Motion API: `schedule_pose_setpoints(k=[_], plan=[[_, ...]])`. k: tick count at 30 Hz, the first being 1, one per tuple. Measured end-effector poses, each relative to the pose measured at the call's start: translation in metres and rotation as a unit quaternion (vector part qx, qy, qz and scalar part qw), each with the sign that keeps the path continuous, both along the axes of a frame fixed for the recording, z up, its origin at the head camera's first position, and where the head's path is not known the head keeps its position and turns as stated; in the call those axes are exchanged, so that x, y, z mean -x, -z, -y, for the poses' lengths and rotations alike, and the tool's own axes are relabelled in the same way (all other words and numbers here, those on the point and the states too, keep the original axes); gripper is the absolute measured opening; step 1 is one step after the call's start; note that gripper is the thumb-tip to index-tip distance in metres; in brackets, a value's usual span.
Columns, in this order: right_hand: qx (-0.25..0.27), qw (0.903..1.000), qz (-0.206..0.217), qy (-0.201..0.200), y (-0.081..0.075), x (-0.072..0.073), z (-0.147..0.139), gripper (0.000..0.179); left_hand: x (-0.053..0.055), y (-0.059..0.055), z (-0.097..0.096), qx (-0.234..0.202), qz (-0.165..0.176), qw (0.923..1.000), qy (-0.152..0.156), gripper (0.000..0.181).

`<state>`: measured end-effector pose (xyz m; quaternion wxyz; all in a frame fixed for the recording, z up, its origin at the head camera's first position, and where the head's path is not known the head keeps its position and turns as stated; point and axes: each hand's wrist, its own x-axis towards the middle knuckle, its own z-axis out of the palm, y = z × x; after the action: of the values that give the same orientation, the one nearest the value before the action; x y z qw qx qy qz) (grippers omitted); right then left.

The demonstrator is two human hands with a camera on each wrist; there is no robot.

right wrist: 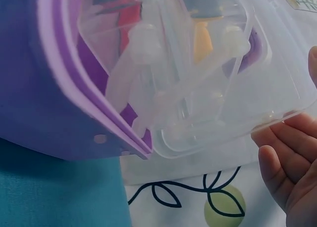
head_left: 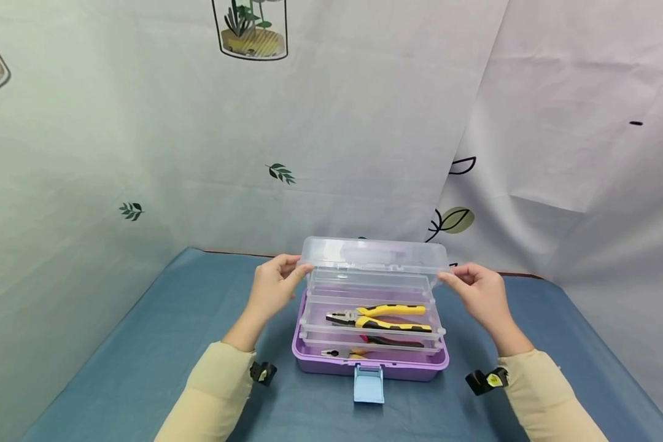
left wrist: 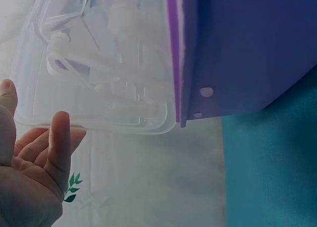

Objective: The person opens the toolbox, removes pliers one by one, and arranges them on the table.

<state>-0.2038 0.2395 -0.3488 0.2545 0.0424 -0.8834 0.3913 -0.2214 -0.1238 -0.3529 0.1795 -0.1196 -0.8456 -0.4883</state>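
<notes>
A purple toolbox [head_left: 331, 366] stands open on the table, its clear lid [head_left: 376, 255] raised at the back. My left hand [head_left: 271, 288] pinches the lid's left edge between thumb and fingers. At the opposite edge, my right hand [head_left: 483, 298] grips the lid the same way. Clear trays [head_left: 331, 301] are fanned out in steps below it. Pliers with yellow-and-black handles [head_left: 403, 326] lie in a tray beside a second yellow-handled tool [head_left: 392, 310]. Lower down are a red-and-black handle [head_left: 395, 341] and small pliers [head_left: 337, 353], partly covered by the tray fronts.
A light blue latch [head_left: 368, 388] hangs down at the toolbox front. Blue cloth covers the table [head_left: 199, 344]. White printed fabric [head_left: 337, 135] hangs close behind the table and along both sides. Each wrist wears a black strap.
</notes>
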Motion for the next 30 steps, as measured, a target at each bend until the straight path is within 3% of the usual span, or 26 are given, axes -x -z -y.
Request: schedule_pose_setpoints(k=[11,30], plan=[[0.002,0.9987,0.05,-0.008,-0.007,0.011,-0.003,0.039,0.008,-0.006,0.0,-0.015,0.026,0.9995,-0.001,0.049],[-0.006,0.9949,0.097,-0.026,-0.018,0.023,-0.007,0.05,0.018,-0.016,-0.001,0.007,0.059,0.9983,-0.003,0.056]])
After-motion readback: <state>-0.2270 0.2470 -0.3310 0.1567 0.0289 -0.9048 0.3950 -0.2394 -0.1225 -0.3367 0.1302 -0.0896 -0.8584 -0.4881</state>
